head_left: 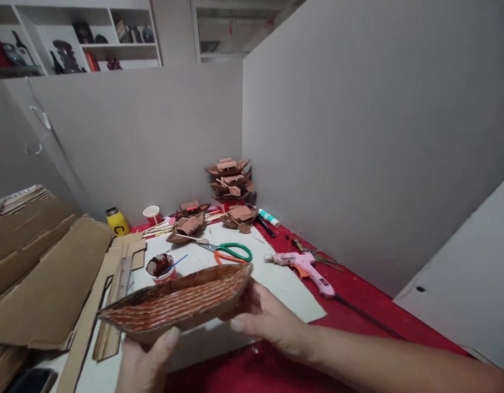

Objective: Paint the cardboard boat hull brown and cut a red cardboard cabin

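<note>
A brown model boat hull [178, 303] with a ridged, reddish-brown glossy inside is held up over the white sheet [285, 284]. My left hand [148, 355] grips its near left side, thumb along the outer wall. At the right end, my right hand [268, 316] clasps the hull with the thumb in front; its other fingers are partly hidden behind it. Just beyond the hull stands a paper cup of dark brown paint [161, 266] with a blue stick in it. Scissors [227, 252] with green and orange handles lie behind the hull.
A pink glue gun [305, 267] lies on the red table cover [358, 322], its cord running right. Finished model boats [231, 180] are stacked in the corner, with others [189, 225] nearby. Cardboard sheets [43, 273] pile up at left. A yellow bottle [118, 222] stands by the wall.
</note>
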A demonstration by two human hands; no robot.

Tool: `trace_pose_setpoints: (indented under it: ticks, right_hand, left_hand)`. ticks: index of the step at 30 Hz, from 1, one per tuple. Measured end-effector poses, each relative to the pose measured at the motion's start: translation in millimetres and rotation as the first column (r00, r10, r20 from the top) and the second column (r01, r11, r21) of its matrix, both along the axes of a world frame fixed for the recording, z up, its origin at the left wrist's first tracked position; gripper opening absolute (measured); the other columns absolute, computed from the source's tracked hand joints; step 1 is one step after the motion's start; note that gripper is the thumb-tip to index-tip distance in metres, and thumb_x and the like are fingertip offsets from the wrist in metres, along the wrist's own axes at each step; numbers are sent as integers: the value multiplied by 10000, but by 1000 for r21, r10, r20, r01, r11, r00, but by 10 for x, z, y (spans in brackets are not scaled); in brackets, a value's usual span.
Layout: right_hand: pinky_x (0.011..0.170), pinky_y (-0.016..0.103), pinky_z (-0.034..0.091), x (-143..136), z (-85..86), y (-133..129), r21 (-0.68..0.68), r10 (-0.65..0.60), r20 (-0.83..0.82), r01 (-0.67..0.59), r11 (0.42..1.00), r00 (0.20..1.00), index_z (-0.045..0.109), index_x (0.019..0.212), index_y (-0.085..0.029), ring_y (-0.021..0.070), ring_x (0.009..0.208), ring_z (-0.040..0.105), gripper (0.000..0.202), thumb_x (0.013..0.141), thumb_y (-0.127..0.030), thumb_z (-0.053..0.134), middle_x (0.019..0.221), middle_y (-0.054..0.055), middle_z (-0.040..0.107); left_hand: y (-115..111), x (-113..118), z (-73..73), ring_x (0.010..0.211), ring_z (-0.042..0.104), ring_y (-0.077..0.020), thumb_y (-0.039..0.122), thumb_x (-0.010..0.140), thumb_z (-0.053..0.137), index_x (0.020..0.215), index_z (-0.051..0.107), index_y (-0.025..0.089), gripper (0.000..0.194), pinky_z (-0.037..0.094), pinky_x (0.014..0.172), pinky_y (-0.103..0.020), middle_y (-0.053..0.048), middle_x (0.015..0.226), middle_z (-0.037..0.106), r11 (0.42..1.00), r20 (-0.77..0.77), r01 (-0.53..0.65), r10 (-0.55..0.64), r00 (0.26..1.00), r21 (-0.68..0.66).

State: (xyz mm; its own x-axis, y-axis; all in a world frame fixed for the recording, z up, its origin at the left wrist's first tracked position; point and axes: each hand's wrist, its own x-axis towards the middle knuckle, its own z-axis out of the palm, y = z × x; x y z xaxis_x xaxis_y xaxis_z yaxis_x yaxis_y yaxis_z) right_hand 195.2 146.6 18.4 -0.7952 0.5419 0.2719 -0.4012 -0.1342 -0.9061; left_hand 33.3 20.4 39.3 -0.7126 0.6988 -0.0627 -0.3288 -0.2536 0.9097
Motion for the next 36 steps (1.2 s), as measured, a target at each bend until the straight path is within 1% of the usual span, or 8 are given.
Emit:
trace_pose_setpoints:
  ticks: [3,6,9,13,18,23,29,36]
  right_hand:
    - [840,358,523,-98,-46,201,-14,-122,159,125,992,980,532,1222,-229,208,1020,613,554,741,-367,769,1093,75,624]
    - [713,317,538,-305,-52,394,92,-233,244,217,972,941,517,1213,-199,175,876,621,546,752,-401,728,986,60,614]
    - [663,292,524,-586,-19,494,179,-216,247,174,968,945,493,1265,-201,137,752,595,610,728,-357,737,896,20,619]
    - [632,268,492,-945,14,532,342,-186,228,100,934,956,478,1337,-187,125,685,568,673,723,-288,732,777,-21,618]
    - [654,261,474,-1197,36,574,545,-219,165,96,833,962,711,1003,-162,139,719,590,236,803,-271,647,819,23,691]
    - [629,280,477,-1163,173,583,663,-299,73,178,727,952,715,953,-144,147,664,603,253,888,-315,540,829,64,711]
    - [722,319,479,-1042,286,539,745,-317,-31,233,625,948,705,852,-179,182,746,631,234,882,-367,569,810,73,709]
    - [678,304,497,-941,260,478,646,-382,-93,347,680,920,684,854,-175,164,702,629,262,895,-406,568,759,54,693]
  left_hand:
    - [-126,-277,56,1068,661,-280,276,583,829,1199,625,239,650,519,960,-363,-14,1030,756,998,80,-66,65,995,16]
    - [-199,-500,191,921,713,-242,208,637,747,1140,661,293,517,603,780,-315,21,955,771,982,187,-176,160,969,73]
    - [-219,-608,325,820,724,-203,257,782,610,1105,681,327,337,617,641,-278,36,963,771,957,264,-274,241,934,96]
    - [-199,-650,396,801,725,-174,344,868,540,1087,693,320,268,609,686,-261,33,946,775,943,353,-291,220,909,162]
    - [-150,-677,339,670,733,-182,285,895,497,1059,706,226,272,607,759,-346,-15,852,782,952,436,-273,191,880,135]
    - [-155,-679,278,683,741,-280,317,896,478,1093,686,137,338,622,583,-392,-119,908,772,987,338,-145,116,934,61]
    - [-127,-658,242,680,742,-259,302,932,431,1225,626,116,399,619,640,-373,-112,811,773,988,349,-141,110,931,65]
    - [-56,-567,240,741,744,-248,260,939,420,1295,576,97,421,604,746,-382,-112,834,773,990,356,-116,83,931,74]
